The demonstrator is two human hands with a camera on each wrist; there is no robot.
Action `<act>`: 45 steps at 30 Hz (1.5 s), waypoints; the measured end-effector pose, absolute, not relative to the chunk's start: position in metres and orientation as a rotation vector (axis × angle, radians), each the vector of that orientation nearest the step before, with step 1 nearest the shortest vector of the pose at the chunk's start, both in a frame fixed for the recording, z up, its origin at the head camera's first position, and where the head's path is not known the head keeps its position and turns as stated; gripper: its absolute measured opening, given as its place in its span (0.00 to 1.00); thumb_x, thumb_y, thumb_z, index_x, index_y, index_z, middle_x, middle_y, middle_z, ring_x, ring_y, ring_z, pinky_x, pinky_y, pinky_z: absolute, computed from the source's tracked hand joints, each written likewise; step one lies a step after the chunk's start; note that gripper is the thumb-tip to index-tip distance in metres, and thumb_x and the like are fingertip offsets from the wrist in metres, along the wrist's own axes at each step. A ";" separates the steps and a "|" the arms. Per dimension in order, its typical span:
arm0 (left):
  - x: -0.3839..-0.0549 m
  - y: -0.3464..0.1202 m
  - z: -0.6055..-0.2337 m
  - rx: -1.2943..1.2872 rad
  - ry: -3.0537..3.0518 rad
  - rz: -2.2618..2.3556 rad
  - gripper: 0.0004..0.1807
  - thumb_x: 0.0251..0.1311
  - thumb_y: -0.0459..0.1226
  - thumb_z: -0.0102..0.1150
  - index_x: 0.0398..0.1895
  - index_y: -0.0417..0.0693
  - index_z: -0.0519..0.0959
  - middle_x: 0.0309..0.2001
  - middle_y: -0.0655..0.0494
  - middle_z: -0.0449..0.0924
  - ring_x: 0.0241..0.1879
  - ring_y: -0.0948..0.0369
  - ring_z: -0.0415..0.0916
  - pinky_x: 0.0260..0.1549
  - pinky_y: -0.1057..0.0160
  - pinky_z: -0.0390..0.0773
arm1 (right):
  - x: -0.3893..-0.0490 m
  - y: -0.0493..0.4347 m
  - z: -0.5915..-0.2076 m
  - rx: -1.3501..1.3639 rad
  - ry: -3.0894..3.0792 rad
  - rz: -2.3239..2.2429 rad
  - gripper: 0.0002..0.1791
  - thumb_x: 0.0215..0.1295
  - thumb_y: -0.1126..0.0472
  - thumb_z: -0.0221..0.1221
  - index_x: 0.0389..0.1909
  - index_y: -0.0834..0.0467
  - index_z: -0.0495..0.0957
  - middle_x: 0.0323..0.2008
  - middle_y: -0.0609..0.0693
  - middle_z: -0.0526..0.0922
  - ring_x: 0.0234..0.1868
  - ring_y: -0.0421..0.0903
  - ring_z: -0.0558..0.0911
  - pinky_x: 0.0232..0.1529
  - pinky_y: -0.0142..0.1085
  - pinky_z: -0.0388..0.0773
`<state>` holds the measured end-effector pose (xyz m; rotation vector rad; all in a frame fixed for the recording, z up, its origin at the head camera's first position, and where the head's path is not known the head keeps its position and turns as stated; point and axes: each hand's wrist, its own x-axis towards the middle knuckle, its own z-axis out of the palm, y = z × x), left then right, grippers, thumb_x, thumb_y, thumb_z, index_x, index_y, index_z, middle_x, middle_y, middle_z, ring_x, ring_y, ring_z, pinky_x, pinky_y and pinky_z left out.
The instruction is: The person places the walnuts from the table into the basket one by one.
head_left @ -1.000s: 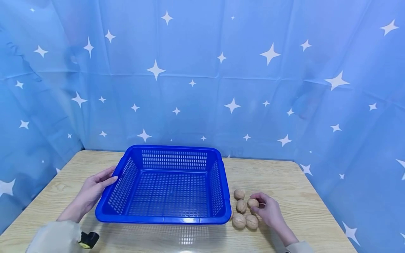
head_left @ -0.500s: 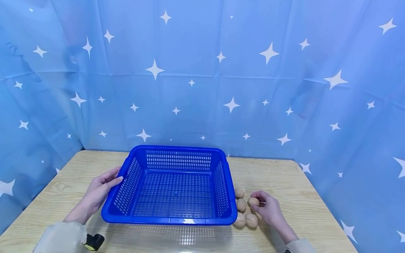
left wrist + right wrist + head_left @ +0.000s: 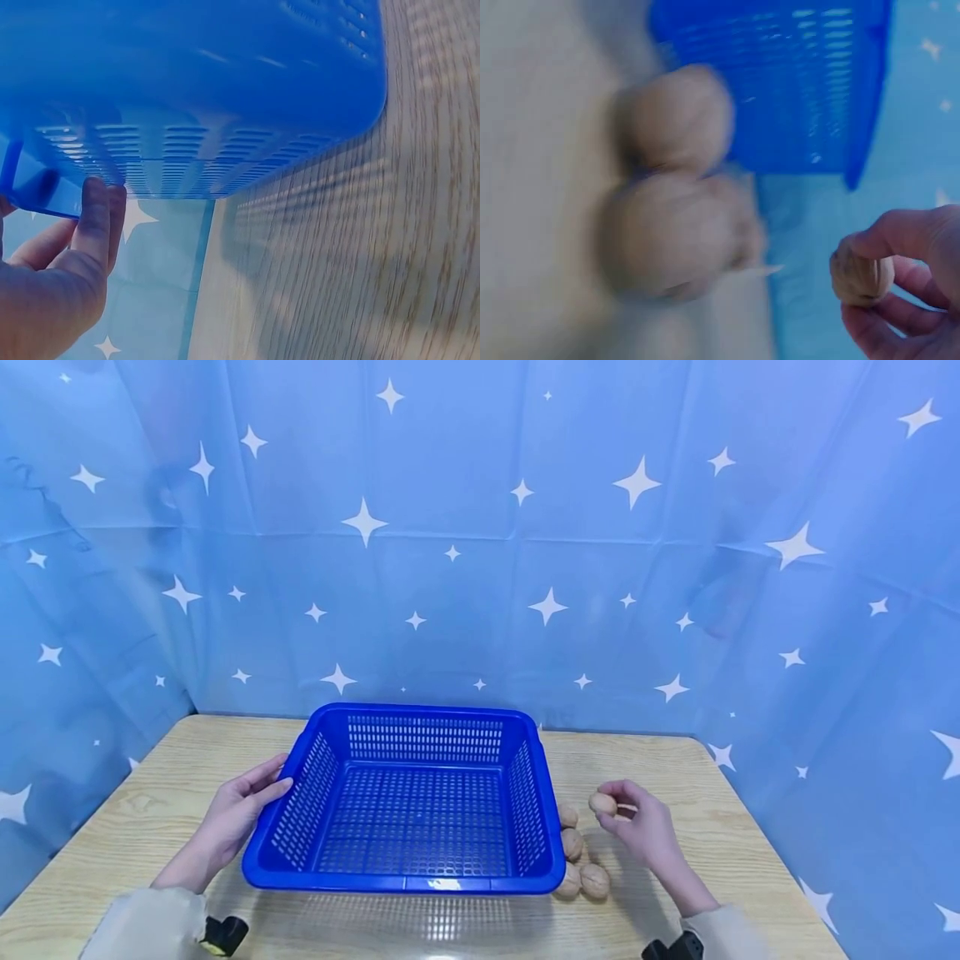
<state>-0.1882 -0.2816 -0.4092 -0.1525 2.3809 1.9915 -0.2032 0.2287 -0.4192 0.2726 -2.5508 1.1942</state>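
My left hand (image 3: 234,810) grips the left rim of a blue plastic basket (image 3: 405,882), thumb over the rim and fingers outside under it, as the left wrist view also shows. Bare mesh floor shows inside the basket. Between thumb and fingers, my right hand (image 3: 647,828) pinches a walnut (image 3: 602,804), held above the table to the right of the basket. Several other walnuts (image 3: 595,882) lie close to the basket's right side, some partly hidden by its rim. In the right wrist view the pinched walnut (image 3: 861,274) is plain, while the lying ones (image 3: 667,234) are blurred.
The wooden table (image 3: 675,777) carries everything. A blue curtain with white stars (image 3: 480,568) hangs behind it and along both sides. Dark wrist devices (image 3: 223,935) show at both sleeves.
The basket has shifted right with my left hand, now covering part of the walnuts. My right hand has lifted one walnut up off the table, away from the others.
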 end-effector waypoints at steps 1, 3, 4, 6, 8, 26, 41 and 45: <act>-0.188 -0.282 -0.409 -0.156 2.379 1.992 0.39 0.65 0.48 0.53 0.72 0.39 0.52 0.42 0.75 0.72 0.40 0.74 0.74 0.41 0.73 0.76 | -0.205 0.227 -0.412 0.296 -2.546 1.188 0.14 0.50 0.77 0.64 0.39 0.66 0.78 0.38 0.57 0.81 0.42 0.56 0.79 0.40 0.41 0.80; -0.187 -0.281 -0.408 -0.164 2.372 1.995 0.39 0.65 0.48 0.54 0.72 0.39 0.52 0.43 0.74 0.72 0.40 0.74 0.74 0.41 0.73 0.76 | -0.208 0.222 -0.398 0.348 -2.534 1.188 0.14 0.52 0.75 0.64 0.41 0.66 0.78 0.39 0.57 0.80 0.43 0.55 0.79 0.41 0.41 0.80; -0.187 -0.281 -0.408 -0.166 2.367 1.998 0.39 0.65 0.48 0.54 0.72 0.40 0.52 0.43 0.73 0.72 0.40 0.74 0.73 0.41 0.73 0.76 | -0.210 0.219 -0.392 0.380 -2.522 1.195 0.14 0.52 0.74 0.64 0.42 0.65 0.77 0.39 0.57 0.80 0.43 0.55 0.79 0.41 0.42 0.80; -0.187 -0.280 -0.408 -0.177 2.360 1.998 0.39 0.65 0.48 0.54 0.72 0.41 0.52 0.44 0.72 0.71 0.40 0.75 0.73 0.41 0.73 0.76 | -0.214 0.212 -0.380 0.434 -2.505 1.227 0.15 0.53 0.73 0.64 0.43 0.65 0.77 0.40 0.58 0.80 0.44 0.55 0.79 0.43 0.41 0.79; -0.187 -0.280 -0.408 -0.185 2.351 2.002 0.39 0.64 0.48 0.54 0.72 0.41 0.52 0.46 0.70 0.71 0.41 0.75 0.73 0.42 0.73 0.76 | -0.218 0.205 -0.370 0.488 -2.494 1.259 0.15 0.54 0.72 0.64 0.44 0.65 0.77 0.42 0.58 0.80 0.45 0.55 0.79 0.44 0.41 0.79; -0.190 -0.274 -0.406 -0.206 2.317 2.048 0.37 0.65 0.45 0.54 0.72 0.42 0.53 0.47 0.67 0.70 0.41 0.73 0.72 0.41 0.71 0.76 | -0.252 0.108 -0.335 0.930 -2.588 1.278 0.13 0.58 0.68 0.63 0.45 0.60 0.76 0.44 0.53 0.79 0.45 0.50 0.79 0.47 0.41 0.78; -0.188 -0.276 -0.406 -0.224 2.296 2.066 0.38 0.65 0.46 0.55 0.72 0.43 0.53 0.54 0.59 0.69 0.42 0.74 0.72 0.42 0.71 0.76 | -0.279 0.037 -0.349 1.024 -2.643 1.298 0.12 0.58 0.67 0.63 0.43 0.59 0.76 0.42 0.52 0.79 0.40 0.45 0.78 0.39 0.32 0.79; -0.186 -0.276 -0.406 -0.240 2.283 2.073 0.38 0.65 0.46 0.54 0.72 0.43 0.53 0.52 0.62 0.70 0.41 0.73 0.73 0.42 0.71 0.76 | -0.285 0.024 -0.356 1.033 -2.643 1.295 0.12 0.58 0.68 0.63 0.43 0.60 0.76 0.41 0.53 0.79 0.39 0.45 0.78 0.38 0.31 0.78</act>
